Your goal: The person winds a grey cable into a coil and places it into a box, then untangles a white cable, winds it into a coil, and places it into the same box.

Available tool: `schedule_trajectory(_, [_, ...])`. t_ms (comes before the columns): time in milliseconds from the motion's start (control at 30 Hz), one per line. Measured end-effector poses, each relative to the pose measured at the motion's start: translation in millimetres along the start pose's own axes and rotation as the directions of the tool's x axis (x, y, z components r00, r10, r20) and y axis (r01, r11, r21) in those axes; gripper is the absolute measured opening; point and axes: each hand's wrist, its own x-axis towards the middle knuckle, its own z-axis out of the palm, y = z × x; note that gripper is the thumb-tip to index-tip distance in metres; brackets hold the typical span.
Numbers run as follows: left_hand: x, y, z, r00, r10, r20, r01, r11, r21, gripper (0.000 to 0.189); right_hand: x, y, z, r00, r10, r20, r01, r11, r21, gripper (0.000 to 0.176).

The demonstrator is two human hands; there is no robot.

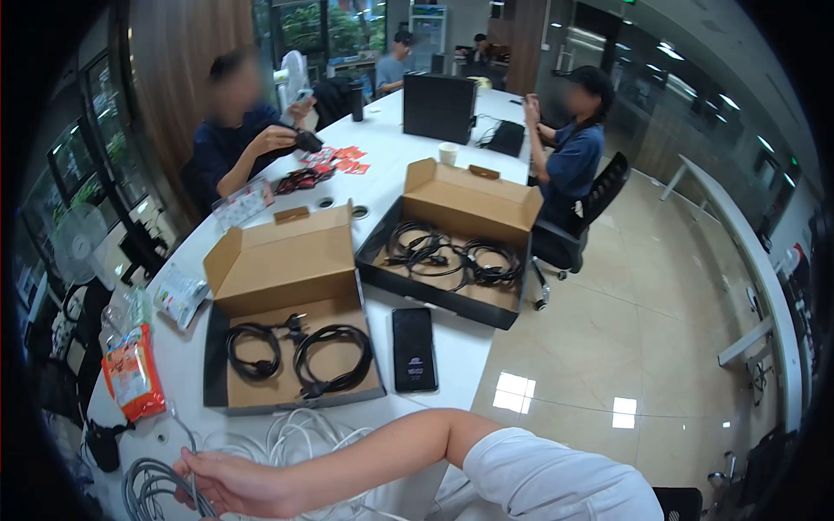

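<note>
Reaching in from the lower right, my right arm crosses the near edge of the table, and my right hand (228,483) is closed around a coiled grey cable (149,483). One end of that cable sticks up above the fingers. My left hand does not show. A tangle of white cables (295,437) lies just behind my right forearm. Beyond it stands an open cardboard box (282,252) with coiled black power cords (334,358) inside. A second open box (473,195) farther right also holds coiled black cords (426,247).
A phone (413,349) lies right of the nearer box. An orange snack bag (133,373) and a white packet (180,295) lie at left. Red packets (347,160), a paper cup (448,154) and a black case (439,107) stand farther back. People sit on both sides.
</note>
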Motion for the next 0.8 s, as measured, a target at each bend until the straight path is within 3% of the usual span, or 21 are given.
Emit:
schedule_trajectory(33, [2.8, 8.0, -4.8, 0.991, -0.080, 0.110, 0.098, 0.981, -0.165, 0.054, 1.9, -0.9, -1.3, 1.000, -0.014, 0.007, 0.015, 0.989, -0.145, 0.035])
schedule_trajectory(133, [5.6, 2.4, -4.3, 0.992, -0.044, 0.122, 0.096, 0.881, -0.464, 0.054, 6.4, -2.4, -5.7, 0.999, 0.019, -0.049, -0.024, 0.995, -0.102, 0.036])
schedule_trajectory(233, [9.0, -2.2, -13.1, 0.979, -0.162, 0.122, 0.194, 0.583, -0.789, 0.050, 9.2, -4.4, -10.7, 0.997, 0.069, 0.015, -0.068, 0.995, -0.068, 0.038])
schedule_trajectory(333, [15.4, 4.7, -20.1, 0.944, -0.330, 0.017, 0.198, 0.523, -0.829, 0.046, 3.1, -12.8, -0.1, 0.983, 0.132, 0.131, -0.120, 0.988, -0.095, 0.034])
schedule_trajectory(433, [18.7, -2.6, -37.9, 0.954, -0.261, 0.146, 0.213, 0.252, -0.944, 0.039, -0.9, -19.9, 6.9, 0.947, 0.179, 0.267, -0.122, 0.968, -0.217, 0.028])
schedule_trajectory(533, [19.4, -2.8, -38.8, 0.937, -0.302, 0.175, 0.213, 0.097, -0.972, 0.042, 0.8, -27.1, 3.9, 0.898, 0.269, 0.348, -0.130, 0.918, -0.375, 0.022])
schedule_trajectory(633, [17.4, -7.1, -38.1, 0.924, -0.250, 0.288, 0.305, 0.031, -0.952, 0.042, 0.1, -37.5, -1.2, 0.860, 0.340, 0.380, -0.136, 0.871, -0.472, 0.020])
schedule_trajectory(733, [9.7, -14.0, -43.6, 0.885, -0.329, 0.328, 0.344, -0.012, -0.939, 0.042, -6.0, -47.8, 0.5, 0.885, 0.353, 0.305, -0.113, 0.796, -0.595, 0.027])
schedule_trajectory(800, [13.4, -19.5, -41.0, 0.886, -0.291, 0.362, 0.338, -0.132, -0.932, 0.041, -9.3, -50.9, 5.3, 0.910, 0.324, 0.259, -0.087, 0.759, -0.645, 0.033])
